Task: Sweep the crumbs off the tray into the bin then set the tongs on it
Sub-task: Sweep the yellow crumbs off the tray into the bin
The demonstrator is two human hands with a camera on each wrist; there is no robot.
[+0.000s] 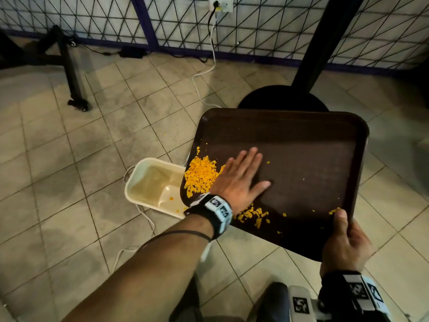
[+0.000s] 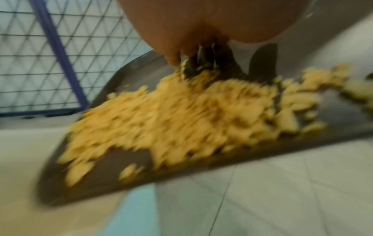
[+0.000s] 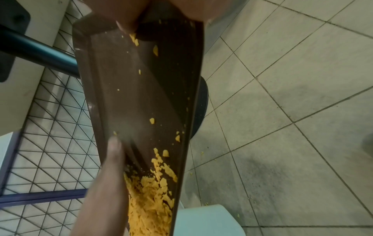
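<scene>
Brown plastic tray [image 1: 301, 159], gripped at its near corner by the right hand [image 1: 346, 242], tilted its left edge over the cream bin [image 1: 148, 182] while the left hand [image 1: 241, 180], fingers [image 1: 253, 154] straight and slightly spread, lay flat beside the orange crumbs [image 1: 200, 174].

My right grip [image 3: 129, 17] pinches the near rim of the brown tray [image 3: 125, 95]; at its far end my left hand [image 3: 109, 183] lies beside heaped orange crumbs [image 3: 151, 204], above the pale bin [image 3: 206, 220].

Likely a canteen or fast-food eating area: brown serving tray [image 1: 301, 145], pedestal bench leg [image 1: 325, 43] on round base, beige tiled floor [image 1: 69, 159], wire-mesh partition [image 1: 92, 17].
</scene>
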